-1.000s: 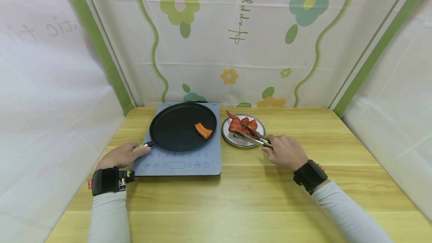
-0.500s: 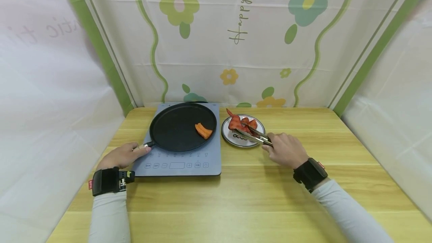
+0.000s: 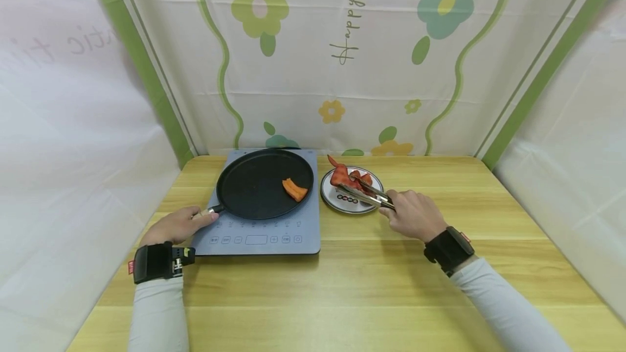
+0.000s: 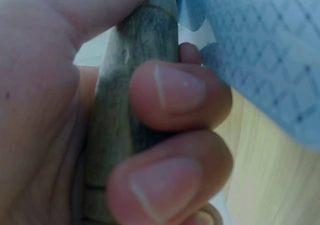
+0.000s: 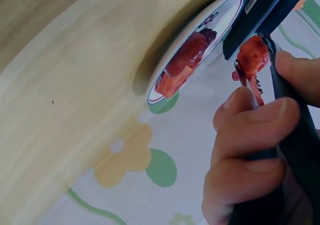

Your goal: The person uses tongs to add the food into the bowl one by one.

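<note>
My left hand (image 3: pixel 178 226) grips the handle of a flat black pan (image 3: pixel 256 181); in the left wrist view, curled fingers wrap that wooden handle (image 4: pixel 112 105). An orange-brown strip of food (image 3: pixel 294 189) lies on the pan's right side. Dark-handled metal tongs (image 3: pixel 368 199) are held in my right hand (image 3: pixel 414 215). Their tips pinch a red piece shaped like a chicken wing (image 3: pixel 342 175), raised just over the white plate (image 3: pixel 329 194). From the right wrist, the pinched red piece (image 5: pixel 252 54) is apart from the plate, where other red pieces (image 5: pixel 182 62) lie.
Beneath the pan is a grey induction cooktop (image 3: pixel 309 232) with touch controls along its front. The plate stands right beside it on the wooden table (image 3: pixel 303 297). A flower-printed cloth (image 3: pixel 293 80) hangs behind the table, with pale cloth walls on both sides.
The tongs have lifted the red wing-shaped piece slightly, uncovering more of the dark print on the plate. My left hand and the pan stay where they were.
</note>
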Demonstrator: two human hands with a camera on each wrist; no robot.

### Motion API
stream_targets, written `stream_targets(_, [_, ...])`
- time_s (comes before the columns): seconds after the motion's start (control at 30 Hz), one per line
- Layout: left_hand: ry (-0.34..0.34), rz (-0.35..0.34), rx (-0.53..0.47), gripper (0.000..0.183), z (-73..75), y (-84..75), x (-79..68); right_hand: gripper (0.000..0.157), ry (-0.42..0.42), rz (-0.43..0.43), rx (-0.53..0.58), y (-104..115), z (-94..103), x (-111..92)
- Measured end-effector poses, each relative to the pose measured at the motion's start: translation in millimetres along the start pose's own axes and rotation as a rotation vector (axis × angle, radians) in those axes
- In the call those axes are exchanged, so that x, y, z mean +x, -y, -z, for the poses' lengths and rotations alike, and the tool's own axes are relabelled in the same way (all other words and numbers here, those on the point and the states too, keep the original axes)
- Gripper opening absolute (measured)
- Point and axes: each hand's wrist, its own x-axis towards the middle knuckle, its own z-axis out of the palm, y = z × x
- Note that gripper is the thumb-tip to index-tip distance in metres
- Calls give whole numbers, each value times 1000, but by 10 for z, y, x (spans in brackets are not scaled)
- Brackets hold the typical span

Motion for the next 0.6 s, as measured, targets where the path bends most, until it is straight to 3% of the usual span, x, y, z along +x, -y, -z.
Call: stream_targets(0.6, [3, 3, -8, 58, 1, -1, -6, 29, -44, 28, -1, 115, 124, 116])
